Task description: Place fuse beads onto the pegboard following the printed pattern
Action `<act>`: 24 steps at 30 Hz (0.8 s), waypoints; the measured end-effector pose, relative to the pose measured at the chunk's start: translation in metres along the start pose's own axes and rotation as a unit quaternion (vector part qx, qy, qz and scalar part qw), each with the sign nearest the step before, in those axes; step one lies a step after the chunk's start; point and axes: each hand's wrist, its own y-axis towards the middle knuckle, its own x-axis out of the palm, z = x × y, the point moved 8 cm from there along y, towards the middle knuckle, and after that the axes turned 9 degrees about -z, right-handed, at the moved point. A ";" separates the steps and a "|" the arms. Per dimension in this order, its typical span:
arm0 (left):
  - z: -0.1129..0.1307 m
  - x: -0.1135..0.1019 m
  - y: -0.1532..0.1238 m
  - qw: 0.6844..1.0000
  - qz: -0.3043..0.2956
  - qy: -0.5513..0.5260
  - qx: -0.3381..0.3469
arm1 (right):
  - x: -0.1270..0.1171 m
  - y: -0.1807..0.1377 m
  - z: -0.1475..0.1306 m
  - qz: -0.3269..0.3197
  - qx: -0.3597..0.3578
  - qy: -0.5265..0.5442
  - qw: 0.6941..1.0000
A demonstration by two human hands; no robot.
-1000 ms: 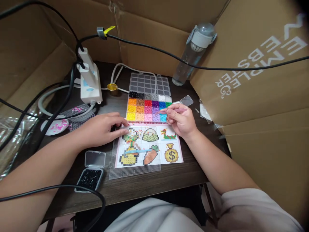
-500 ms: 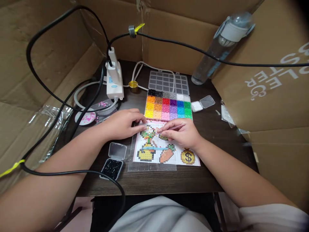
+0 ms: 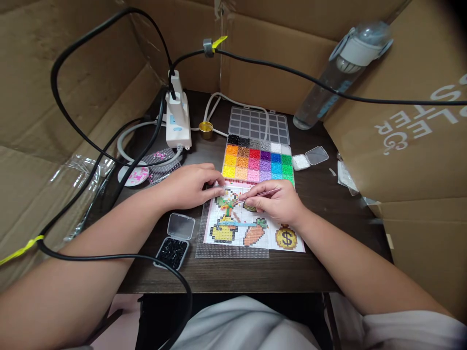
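My right hand (image 3: 279,203) pinches thin metal tweezers (image 3: 257,194), their tip down over the pixel pattern sheet (image 3: 288,238) near the green figure. My left hand (image 3: 189,185) lies on the top left corner of the clear pegboard (image 3: 233,251) that covers the sheet, fingers curled with the tips pressed on it. Just behind both hands is the bead box (image 3: 257,163) with coloured beads in compartments, its clear lid (image 3: 258,125) folded back. A small open case of black beads (image 3: 171,252) sits left of the pegboard.
A white power strip (image 3: 177,121) with thick black cables (image 3: 109,160) stands at the back left. A water bottle (image 3: 339,73) leans at the back right. A small case of white beads (image 3: 310,158), a gold cap (image 3: 206,129) and a pink bead plate (image 3: 135,176) lie around. Cardboard walls (image 3: 419,146) enclose the table.
My right hand came from the bead box with the tweezers to the pattern sheet by my left hand. My head turned left, so everything shifted right in view. The left hand stayed on the pegboard.
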 end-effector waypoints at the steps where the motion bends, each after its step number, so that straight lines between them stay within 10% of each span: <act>1: 0.000 0.000 0.000 1.000 -0.001 0.000 -0.001 | 0.000 0.000 0.000 -0.001 0.002 0.002 1.000; 24: 0.000 0.000 -0.001 1.000 0.010 -0.005 0.011 | -0.013 0.003 -0.007 0.100 -0.017 0.031 0.994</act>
